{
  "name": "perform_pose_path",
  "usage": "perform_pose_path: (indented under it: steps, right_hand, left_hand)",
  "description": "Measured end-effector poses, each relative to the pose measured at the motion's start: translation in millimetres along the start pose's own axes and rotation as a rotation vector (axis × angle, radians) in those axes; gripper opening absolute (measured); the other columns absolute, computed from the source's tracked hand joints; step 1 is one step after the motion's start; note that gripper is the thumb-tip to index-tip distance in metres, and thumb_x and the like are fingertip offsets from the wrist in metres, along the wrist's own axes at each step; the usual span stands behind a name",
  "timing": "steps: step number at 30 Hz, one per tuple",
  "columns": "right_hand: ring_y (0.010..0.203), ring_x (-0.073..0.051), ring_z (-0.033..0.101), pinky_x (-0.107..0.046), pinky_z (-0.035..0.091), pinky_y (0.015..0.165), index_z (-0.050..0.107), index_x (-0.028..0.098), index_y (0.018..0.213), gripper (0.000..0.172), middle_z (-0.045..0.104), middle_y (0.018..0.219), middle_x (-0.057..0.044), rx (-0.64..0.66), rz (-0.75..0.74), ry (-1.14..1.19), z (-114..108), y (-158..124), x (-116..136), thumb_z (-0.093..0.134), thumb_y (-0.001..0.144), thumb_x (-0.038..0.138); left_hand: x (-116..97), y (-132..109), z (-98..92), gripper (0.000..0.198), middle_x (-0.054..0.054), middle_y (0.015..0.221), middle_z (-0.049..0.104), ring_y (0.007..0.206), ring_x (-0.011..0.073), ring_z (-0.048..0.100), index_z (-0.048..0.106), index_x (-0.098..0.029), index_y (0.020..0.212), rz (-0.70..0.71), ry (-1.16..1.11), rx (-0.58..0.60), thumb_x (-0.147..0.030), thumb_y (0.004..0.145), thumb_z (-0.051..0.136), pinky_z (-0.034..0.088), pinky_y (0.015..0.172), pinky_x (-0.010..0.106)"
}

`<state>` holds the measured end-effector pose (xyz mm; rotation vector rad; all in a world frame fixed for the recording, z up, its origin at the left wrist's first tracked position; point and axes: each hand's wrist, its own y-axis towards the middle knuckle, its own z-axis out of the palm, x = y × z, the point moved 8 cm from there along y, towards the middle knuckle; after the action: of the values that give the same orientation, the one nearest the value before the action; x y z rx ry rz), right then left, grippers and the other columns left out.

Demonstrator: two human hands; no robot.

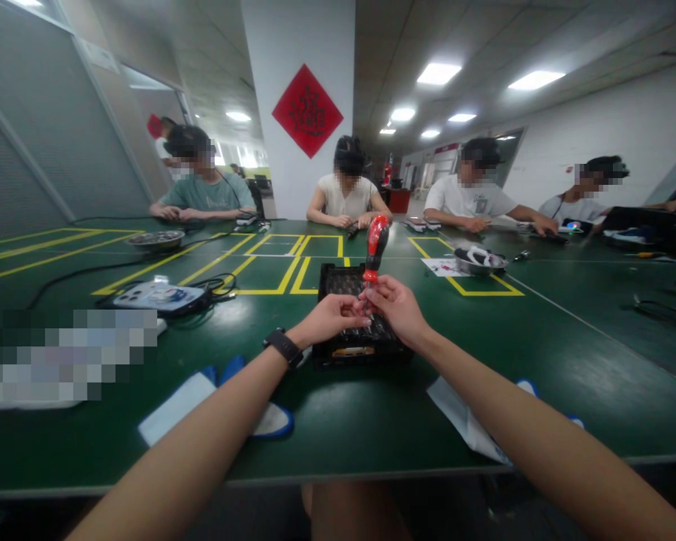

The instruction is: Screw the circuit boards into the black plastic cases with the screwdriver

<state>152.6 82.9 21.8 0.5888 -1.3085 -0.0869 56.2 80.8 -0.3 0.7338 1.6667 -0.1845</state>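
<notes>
A screwdriver (376, 244) with a red and black handle stands nearly upright, handle up, over a black plastic tray (327, 357). My right hand (397, 304) is closed, its fingertips pinching the shaft just under the handle. From the other side my left hand (332, 319), a dark watch on its wrist, closes its thumb and fingers at the lower shaft. The tip is hidden among the fingers, so any small part there cannot be made out. Dark, shiny compartments show inside the tray below my hands.
White and blue gloves (183, 402) lie under my left forearm, another glove (465, 421) under my right. A phone (161, 295) with cables sits at left. Metal bowls (156, 240) (478, 263) stand farther back on the green table (338, 436). Several people sit across it.
</notes>
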Motion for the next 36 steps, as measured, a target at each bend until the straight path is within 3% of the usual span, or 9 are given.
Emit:
perform_pose_path:
  steps: [9, 15, 23, 27, 31, 34, 36]
  right_hand:
    - [0.045, -0.007, 0.051, -0.023, 0.045, 0.041, 0.056, 0.017, 0.088, 0.03, 0.065, 0.079, -0.002, 0.005, 0.069, 0.015, 1, -2, -4, 0.067, 0.069, 0.036]
    - [0.046, -0.007, 0.051, -0.022, 0.044, 0.043, 0.06, 0.016, 0.086, 0.028, 0.064, 0.071, 0.0, -0.048, 0.057, 0.049, -4, 0, -8, 0.071, 0.066, 0.031]
    - [0.058, -0.009, 0.058, -0.02, 0.046, 0.051, 0.059, 0.016, 0.08, 0.025, 0.063, 0.073, 0.001, -0.089, 0.009, 0.028, -7, 2, -5, 0.072, 0.064, 0.03]
    - [0.059, -0.009, 0.059, -0.02, 0.047, 0.05, 0.059, 0.016, 0.084, 0.025, 0.065, 0.074, -0.001, -0.042, 0.023, 0.013, -2, 0, -4, 0.07, 0.067, 0.031]
    - [0.047, -0.008, 0.053, -0.023, 0.046, 0.042, 0.061, 0.015, 0.091, 0.027, 0.068, 0.084, -0.005, 0.037, 0.083, 0.028, 3, -2, -6, 0.065, 0.071, 0.034]
    - [0.044, -0.007, 0.051, -0.023, 0.045, 0.041, 0.062, 0.015, 0.087, 0.025, 0.068, 0.083, -0.005, 0.023, 0.085, 0.05, 0, -2, -7, 0.068, 0.069, 0.031]
    - [0.048, -0.007, 0.053, -0.022, 0.046, 0.045, 0.064, 0.015, 0.085, 0.023, 0.069, 0.079, -0.004, -0.012, 0.076, 0.054, -3, -1, -7, 0.07, 0.067, 0.028]
  left_hand:
    - [-8, -2, 11.9, 0.026, 0.007, 0.085, 0.065, 0.078, 0.0133, 0.058, 0.064, -0.009, 0.086, 0.048, 0.059, 0.194, -0.033, 0.077, 0.059, 0.044, 0.076, 0.026]
    - [-6, 0, 9.3, 0.029, 0.009, 0.088, 0.066, 0.078, 0.0139, 0.06, 0.064, -0.009, 0.089, 0.037, 0.025, 0.155, -0.033, 0.074, 0.062, 0.045, 0.074, 0.026]
    - [2, 0, 1.6, 0.03, 0.002, 0.071, 0.063, 0.066, 0.0112, 0.059, 0.059, -0.01, 0.078, -0.009, 0.014, 0.017, -0.033, 0.063, 0.072, 0.046, 0.068, 0.025]
    - [1, -1, 4.8, 0.027, 0.003, 0.076, 0.064, 0.071, 0.012, 0.059, 0.062, -0.009, 0.078, 0.014, 0.01, 0.072, -0.032, 0.067, 0.068, 0.045, 0.071, 0.025]
    - [-7, -3, 12.5, 0.027, 0.007, 0.084, 0.065, 0.079, 0.0139, 0.06, 0.063, -0.008, 0.087, 0.043, -0.009, 0.191, -0.032, 0.075, 0.061, 0.045, 0.077, 0.027]
    - [-10, -4, 15.8, 0.03, 0.009, 0.088, 0.065, 0.082, 0.0148, 0.06, 0.062, -0.008, 0.092, 0.052, -0.02, 0.232, -0.033, 0.075, 0.061, 0.044, 0.079, 0.028]
    - [-8, -3, 14.1, 0.032, 0.007, 0.087, 0.064, 0.08, 0.0141, 0.059, 0.06, -0.009, 0.093, 0.04, -0.027, 0.2, -0.033, 0.073, 0.064, 0.045, 0.078, 0.028]
